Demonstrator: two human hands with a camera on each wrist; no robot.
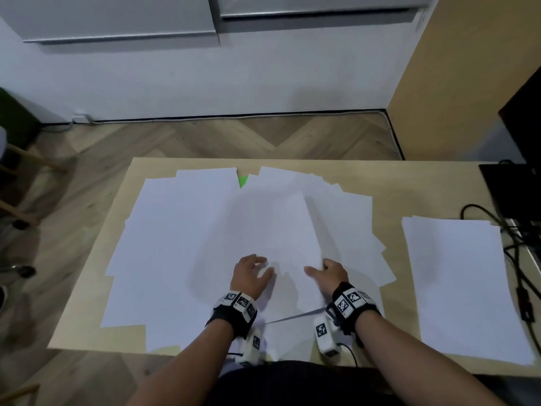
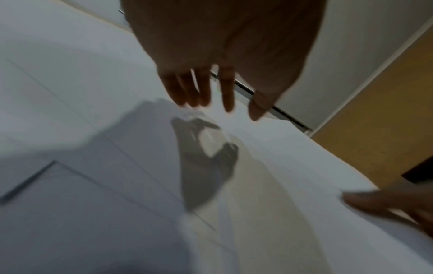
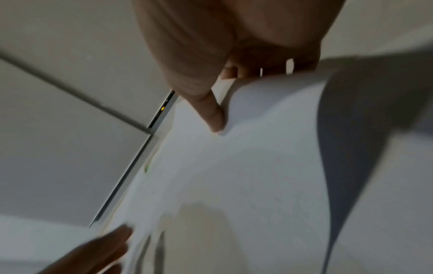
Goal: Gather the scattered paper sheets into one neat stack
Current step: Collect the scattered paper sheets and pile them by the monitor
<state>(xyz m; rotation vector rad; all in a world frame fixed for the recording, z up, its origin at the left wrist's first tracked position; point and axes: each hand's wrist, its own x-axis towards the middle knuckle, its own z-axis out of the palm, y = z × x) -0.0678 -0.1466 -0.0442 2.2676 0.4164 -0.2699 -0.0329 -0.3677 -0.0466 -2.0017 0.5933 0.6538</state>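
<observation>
White paper sheets (image 1: 164, 244) lie scattered and overlapping over most of the wooden table (image 1: 389, 183). My right hand (image 1: 325, 271) grips the near right edge of one sheet (image 1: 287, 235). In the right wrist view its thumb (image 3: 211, 111) lies on top and the fingers curl under the raised edge (image 3: 257, 166). That sheet's right side is lifted off the pile. My left hand (image 1: 253, 273) is beside it on the left, fingers (image 2: 206, 89) straight and spread just above the paper, holding nothing. A neater stack of sheets (image 1: 462, 288) sits at the table's right.
A small green scrap (image 1: 242, 180) peeks out between sheets near the far edge. Black cables (image 1: 515, 259) and a dark device (image 1: 509, 186) occupy the right end of the table, close to the stack. Herringbone floor and white cabinets lie beyond.
</observation>
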